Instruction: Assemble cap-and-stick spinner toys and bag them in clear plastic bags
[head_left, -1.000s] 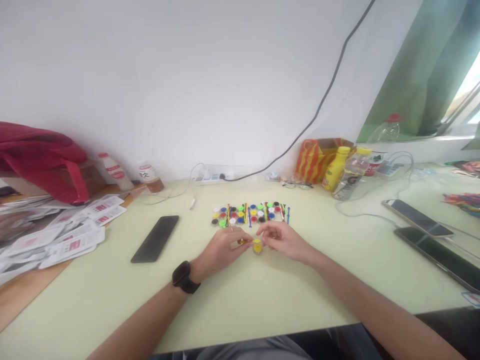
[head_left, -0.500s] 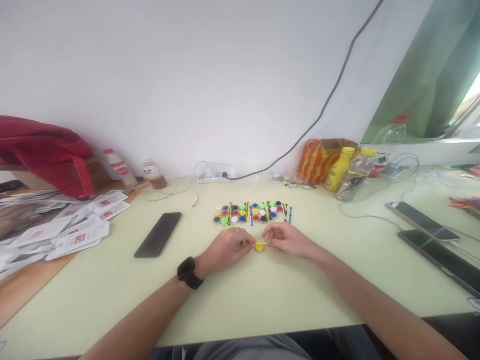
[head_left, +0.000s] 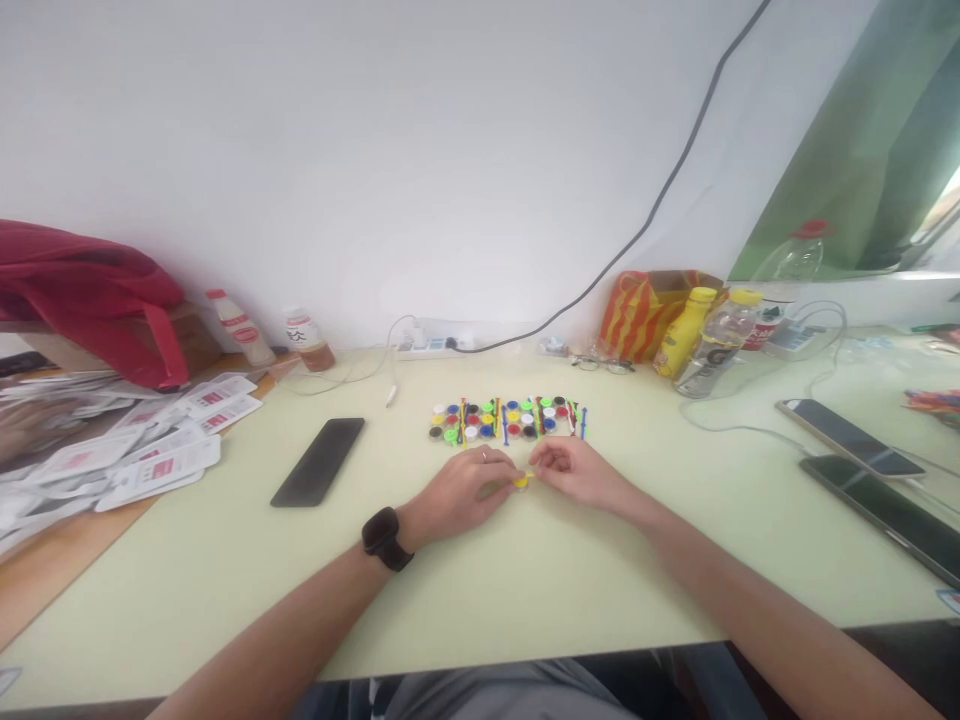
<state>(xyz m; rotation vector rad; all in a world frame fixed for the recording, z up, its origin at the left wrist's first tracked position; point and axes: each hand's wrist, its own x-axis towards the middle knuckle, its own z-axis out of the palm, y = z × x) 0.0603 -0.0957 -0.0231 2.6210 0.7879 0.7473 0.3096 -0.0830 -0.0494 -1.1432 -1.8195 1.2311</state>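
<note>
My left hand [head_left: 463, 492], with a black watch on its wrist, and my right hand [head_left: 574, 469] meet over the pale green table [head_left: 525, 580]. Both are pinched on a small yellow round piece with a thin yellow stick [head_left: 521, 481] between their fingertips. Just beyond them lies a neat block of small coloured caps and thin coloured sticks [head_left: 506, 420] in rows: blue, red, yellow, green, black and white.
A black phone [head_left: 318, 461] lies left of the hands. White and red packets [head_left: 142, 450] and a red bag [head_left: 82, 295] crowd the far left. Bottles [head_left: 701, 345], an orange bag [head_left: 649, 315], a power strip [head_left: 435, 343] and cables line the wall. Two phones [head_left: 862, 445] lie at the right.
Both hands have drawn closer together around the yellow piece and shifted slightly farther from me. The view has tilted a little; the rows of caps have not moved.
</note>
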